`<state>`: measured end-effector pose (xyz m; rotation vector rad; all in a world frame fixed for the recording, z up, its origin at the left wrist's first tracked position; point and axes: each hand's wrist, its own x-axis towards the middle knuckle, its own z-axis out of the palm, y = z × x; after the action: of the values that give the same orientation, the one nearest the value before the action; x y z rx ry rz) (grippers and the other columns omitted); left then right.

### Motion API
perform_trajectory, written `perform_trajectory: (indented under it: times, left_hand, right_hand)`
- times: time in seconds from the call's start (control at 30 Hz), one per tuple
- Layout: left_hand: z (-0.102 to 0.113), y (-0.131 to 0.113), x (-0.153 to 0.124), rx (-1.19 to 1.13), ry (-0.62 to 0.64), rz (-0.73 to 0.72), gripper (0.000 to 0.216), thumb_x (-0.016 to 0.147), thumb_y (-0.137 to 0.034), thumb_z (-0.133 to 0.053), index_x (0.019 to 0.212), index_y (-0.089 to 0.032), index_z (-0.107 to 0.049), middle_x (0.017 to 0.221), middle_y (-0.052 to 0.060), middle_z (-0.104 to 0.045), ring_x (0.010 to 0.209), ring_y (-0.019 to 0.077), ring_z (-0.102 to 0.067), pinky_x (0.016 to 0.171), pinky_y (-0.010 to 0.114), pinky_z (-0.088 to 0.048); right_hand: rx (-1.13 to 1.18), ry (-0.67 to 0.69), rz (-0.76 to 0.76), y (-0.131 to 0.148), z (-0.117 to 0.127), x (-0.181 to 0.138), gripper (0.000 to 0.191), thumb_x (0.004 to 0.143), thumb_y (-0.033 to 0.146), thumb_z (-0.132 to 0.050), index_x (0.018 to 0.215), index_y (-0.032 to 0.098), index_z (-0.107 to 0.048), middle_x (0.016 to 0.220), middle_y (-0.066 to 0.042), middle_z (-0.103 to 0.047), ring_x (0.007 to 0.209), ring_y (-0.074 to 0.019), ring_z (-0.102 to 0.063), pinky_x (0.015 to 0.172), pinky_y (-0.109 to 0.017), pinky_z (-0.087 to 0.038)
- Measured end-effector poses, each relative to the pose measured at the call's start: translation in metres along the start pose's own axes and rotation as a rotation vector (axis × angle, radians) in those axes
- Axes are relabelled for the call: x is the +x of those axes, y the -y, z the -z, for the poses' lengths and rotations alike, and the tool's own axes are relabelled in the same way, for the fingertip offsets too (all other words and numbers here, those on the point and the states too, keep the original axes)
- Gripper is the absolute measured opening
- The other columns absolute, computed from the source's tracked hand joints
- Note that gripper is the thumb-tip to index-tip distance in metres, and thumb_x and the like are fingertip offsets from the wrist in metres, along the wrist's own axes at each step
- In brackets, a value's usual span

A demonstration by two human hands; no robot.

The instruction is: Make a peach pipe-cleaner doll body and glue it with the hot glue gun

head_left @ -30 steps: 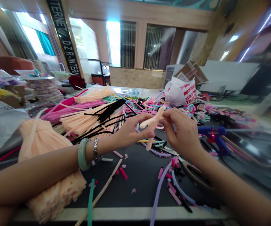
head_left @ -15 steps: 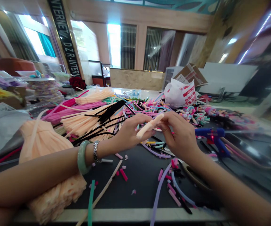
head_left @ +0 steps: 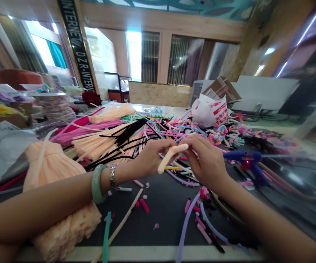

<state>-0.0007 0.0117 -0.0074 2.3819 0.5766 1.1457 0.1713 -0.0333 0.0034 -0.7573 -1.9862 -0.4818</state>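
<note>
A bent, peach-coloured pipe cleaner (head_left: 171, 155) is held up over the dark table, pinched from both sides. My left hand (head_left: 151, 157), with a green bangle (head_left: 99, 183) and a metal watch band on its wrist, grips it with thumb and finger. On the other side my right hand (head_left: 206, 159) closes its fingers around the far part, near the bend. One free end points down toward me, the other to the right. Under my left forearm lies a thick tied bundle of peach pipe cleaners (head_left: 53, 160).
A blue glue gun (head_left: 247, 160) with a lit red light lies at the right. Behind my hands are heaped pink, peach and black pipe cleaners (head_left: 130, 131). A white plastic bag (head_left: 209, 109) stands at the back. Cut pink scraps (head_left: 144, 205) dot the table.
The pipe cleaner has tilted and its bend now shows more sharply. Both hands have dipped slightly in view, still holding it.
</note>
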Motion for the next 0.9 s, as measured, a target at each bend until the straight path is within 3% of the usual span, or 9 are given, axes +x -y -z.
perform_trajectory:
  times: [0.2, 0.3, 0.43, 0.57, 0.77, 0.9]
  left_hand:
    - [0.002, -0.004, -0.001, 0.149, -0.086, -0.025, 0.015, 0.078, -0.028, -0.062, 0.082, -0.014, -0.061, 0.065, -0.001, -0.057, 0.057, 0.0085, -0.049, 0.053, 0.019, -0.038]
    - [0.002, -0.003, -0.002, 0.222, -0.143, -0.125, 0.018, 0.077, -0.027, -0.065, 0.089, -0.015, -0.059, 0.072, 0.0, -0.06, 0.061, 0.0093, -0.053, 0.056, 0.02, -0.042]
    - [0.001, 0.003, -0.002, 0.215, -0.258, -0.262, 0.044, 0.073, -0.03, -0.072, 0.11, -0.018, -0.051, 0.101, 0.006, -0.061, 0.08, 0.0142, -0.062, 0.071, 0.026, -0.052]
    - [0.004, 0.002, 0.0, 0.31, -0.326, -0.486, 0.055, 0.073, -0.028, -0.072, 0.121, -0.02, -0.046, 0.108, 0.01, -0.06, 0.097, 0.0208, -0.061, 0.085, 0.036, -0.052]
    - [0.012, -0.005, 0.0, 0.557, -0.247, -0.561, 0.035, 0.078, -0.026, -0.067, 0.11, -0.02, -0.057, 0.115, 0.014, -0.059, 0.105, 0.0256, -0.058, 0.088, 0.043, -0.048]
    - [0.012, -0.001, 0.0, 0.538, -0.223, -0.553, 0.03, 0.077, -0.029, -0.068, 0.104, -0.016, -0.062, 0.107, 0.013, -0.063, 0.103, 0.0259, -0.058, 0.088, 0.043, -0.047]
  right_hand:
    - [0.007, 0.001, -0.023, -0.002, -0.001, 0.001, 0.011, 0.09, 0.013, -0.046, 0.088, 0.018, -0.055, 0.081, -0.006, -0.063, 0.077, -0.0164, -0.06, 0.07, -0.028, -0.047]
    - [0.006, 0.011, -0.04, -0.004, -0.001, 0.001, 0.011, 0.09, 0.014, -0.046, 0.087, 0.018, -0.056, 0.08, -0.005, -0.062, 0.075, -0.0156, -0.058, 0.068, -0.026, -0.046]
    - [0.026, 0.025, -0.071, -0.007, -0.002, 0.001, 0.009, 0.09, 0.015, -0.049, 0.086, 0.018, -0.056, 0.078, -0.003, -0.061, 0.074, -0.0145, -0.058, 0.067, -0.025, -0.044]
    - [0.053, 0.048, -0.1, -0.007, -0.002, -0.001, 0.008, 0.09, 0.014, -0.049, 0.087, 0.018, -0.056, 0.081, -0.004, -0.062, 0.077, -0.0147, -0.058, 0.069, -0.025, -0.043]
    - [0.061, 0.099, -0.107, -0.008, -0.002, -0.003, 0.011, 0.09, 0.015, -0.047, 0.084, 0.018, -0.055, 0.079, -0.005, -0.06, 0.072, -0.0153, -0.055, 0.066, -0.026, -0.042]
    - [0.129, 0.165, -0.119, -0.011, 0.0, -0.003, 0.009, 0.089, 0.015, -0.049, 0.086, 0.018, -0.057, 0.081, -0.005, -0.063, 0.074, -0.0149, -0.057, 0.068, -0.026, -0.043]
